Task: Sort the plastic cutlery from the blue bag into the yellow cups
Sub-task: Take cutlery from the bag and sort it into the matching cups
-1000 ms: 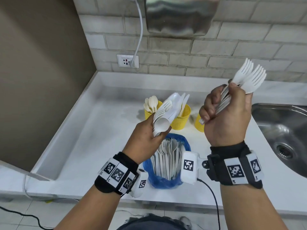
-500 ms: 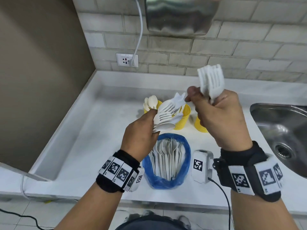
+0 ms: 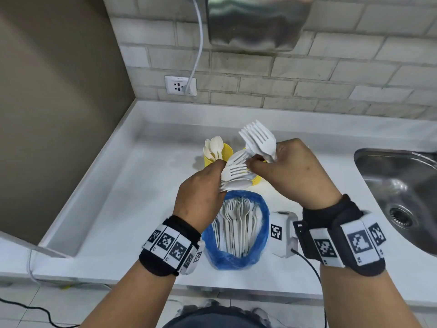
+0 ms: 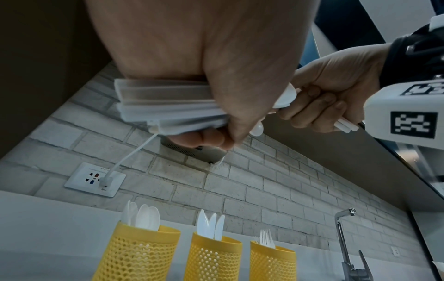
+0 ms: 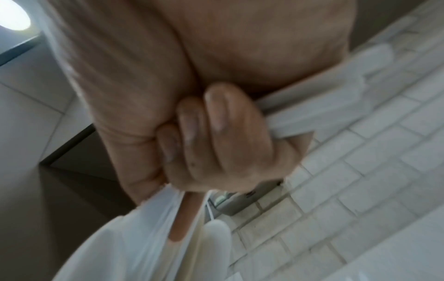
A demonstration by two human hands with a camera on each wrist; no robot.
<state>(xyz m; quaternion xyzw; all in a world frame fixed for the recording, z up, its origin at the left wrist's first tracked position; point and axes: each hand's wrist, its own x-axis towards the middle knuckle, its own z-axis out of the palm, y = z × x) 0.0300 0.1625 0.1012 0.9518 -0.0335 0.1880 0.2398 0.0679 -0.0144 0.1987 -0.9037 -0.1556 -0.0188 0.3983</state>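
Note:
My left hand grips a mixed bundle of white plastic cutlery, forks on top and a spoon underneath, above the blue bag. My right hand grips a bunch of forks, tines up, and its fingertips touch the left bundle's top fork. More cutlery stands in the bag. In the left wrist view three yellow mesh cups stand in a row: one with spoons, one with knives, one with forks. In the head view my hands hide most of the knife and fork cups.
A steel sink lies to the right, with its tap behind. On the brick wall are a socket with a white cable and a steel box. The white counter has a raised left edge.
My right hand has come down and to the left with its forks, from up at the right to the left hand's bundle. The left hand has stayed almost still.

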